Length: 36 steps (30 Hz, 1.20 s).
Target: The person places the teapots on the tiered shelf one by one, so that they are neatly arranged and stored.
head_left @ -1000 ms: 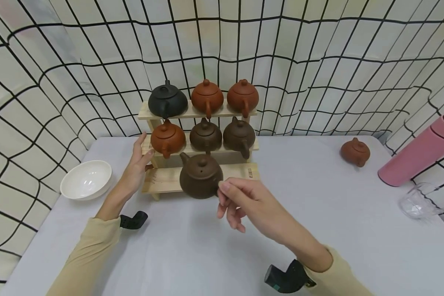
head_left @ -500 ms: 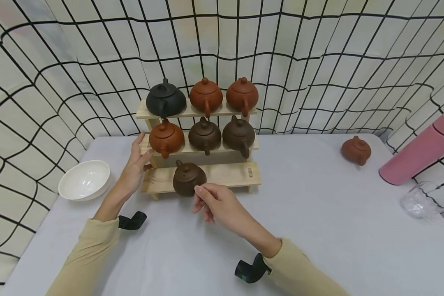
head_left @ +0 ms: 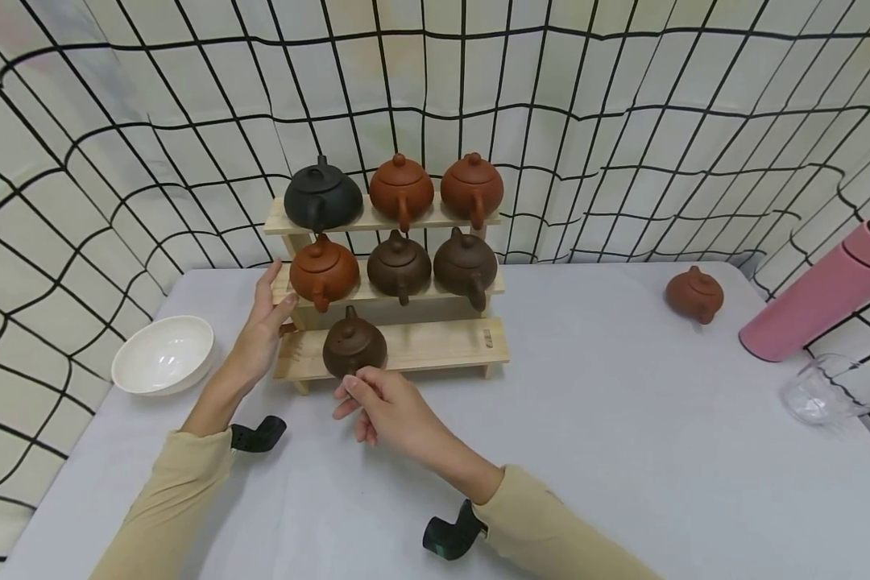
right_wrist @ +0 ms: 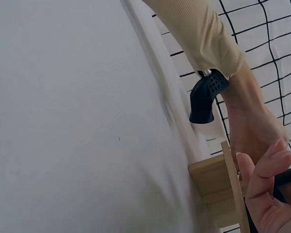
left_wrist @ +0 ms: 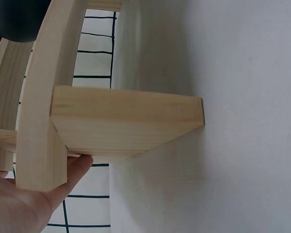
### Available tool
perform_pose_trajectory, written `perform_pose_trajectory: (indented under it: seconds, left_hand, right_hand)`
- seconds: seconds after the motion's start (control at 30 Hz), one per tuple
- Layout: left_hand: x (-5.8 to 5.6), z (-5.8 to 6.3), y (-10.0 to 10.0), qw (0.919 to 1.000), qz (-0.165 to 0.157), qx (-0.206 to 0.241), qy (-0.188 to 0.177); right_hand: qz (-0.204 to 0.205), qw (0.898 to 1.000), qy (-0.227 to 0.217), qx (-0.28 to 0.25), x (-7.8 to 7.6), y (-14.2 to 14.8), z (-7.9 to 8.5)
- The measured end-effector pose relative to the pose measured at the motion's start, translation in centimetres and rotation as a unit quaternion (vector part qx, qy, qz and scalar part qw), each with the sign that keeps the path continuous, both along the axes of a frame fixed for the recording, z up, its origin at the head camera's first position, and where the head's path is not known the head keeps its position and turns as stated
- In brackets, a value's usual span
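My right hand pinches the handle of a dark brown teapot. The teapot is over the left part of the bottom shelf of a three-tier wooden rack; whether its base touches the wood, I cannot tell. Its handle is mostly hidden by my fingers. My left hand grips the left end of the rack at the middle tier, its thumb against the wood in the left wrist view. On the middle tier stand an orange-red teapot and two brown teapots.
The top tier bears a black teapot and two reddish teapots. A white bowl sits left of the rack. Far right are a small reddish-brown teapot, a pink flask and a clear glass. Black-grid cloth hangs behind.
My right hand has carried the brown teapot leftward and back, from in front of the rack's middle to the left part of the bottom shelf. My left hand keeps its place on the rack.
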<state>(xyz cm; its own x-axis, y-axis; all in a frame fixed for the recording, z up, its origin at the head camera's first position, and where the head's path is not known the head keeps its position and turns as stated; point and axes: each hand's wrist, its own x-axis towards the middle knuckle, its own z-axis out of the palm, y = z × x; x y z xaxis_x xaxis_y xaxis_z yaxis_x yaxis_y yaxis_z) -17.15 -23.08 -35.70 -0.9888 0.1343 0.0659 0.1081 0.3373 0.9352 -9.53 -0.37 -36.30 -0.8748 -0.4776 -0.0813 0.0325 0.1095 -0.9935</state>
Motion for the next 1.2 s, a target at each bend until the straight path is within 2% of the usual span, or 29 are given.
perform_pose_trajectory:
  seconds: [0.2,0.4,0.5,0.6,0.7,0.83,0.9,1.0,1.07,1.13,1.2]
  left_hand:
    - [-0.1,-0.1,0.1,1.0,-0.003,0.005,-0.001]
    - [-0.1,0.1,0.2,1.0,-0.007,0.004,0.001]
    - [-0.1,0.1,0.1,1.0,-0.005,0.002,0.0]
    - [-0.1,0.1,0.0,1.0,-0.004,0.003,-0.001]
    - [-0.1,0.0,0.0,1.0,-0.004,0.006,-0.003]
    - [-0.1,0.0,-0.1,1.0,-0.006,0.007,-0.002]
    - [-0.2,-0.1,0.0,0.9999,-0.008,0.008,-0.002]
    - [-0.2,-0.1,0.0,0.9999,-0.008,0.008,-0.003]
    - [-0.2,0.0,0.0,0.9999,-0.008,0.01,-0.003]
    - [-0.1,-0.1,0.0,0.9999,-0.008,0.01,-0.003]
    - [-0.1,-0.1,0.0,0.9999,-0.008,0.014,-0.003]
  right_hand:
    - [0.002,1.0,-0.001,0.002,0.2,0.6,0.0]
    - [-0.006,0.999,0.033,0.042,-0.6,5.3,0.0]
    - [-0.034,0.994,0.07,0.074,-1.7,8.9,-0.2]
    - [-0.082,0.985,0.097,0.115,-2.8,13.1,-0.3]
    - [-0.136,0.975,0.099,0.147,-3.8,17.5,-0.3]
    - [-0.215,0.964,0.071,0.138,-4.9,23.4,-0.5]
    - [-0.265,0.955,0.046,0.129,-5.2,26.1,-0.7]
    - [-0.341,0.933,-0.01,0.112,-5.8,29.6,-1.3]
    - [-0.387,0.917,-0.052,0.078,-6.1,31.5,-1.6]
    - [-0.419,0.902,-0.097,0.032,-6.4,33.3,-1.9]
    - [-0.433,0.89,-0.136,-0.028,-6.6,34.6,-2.1]
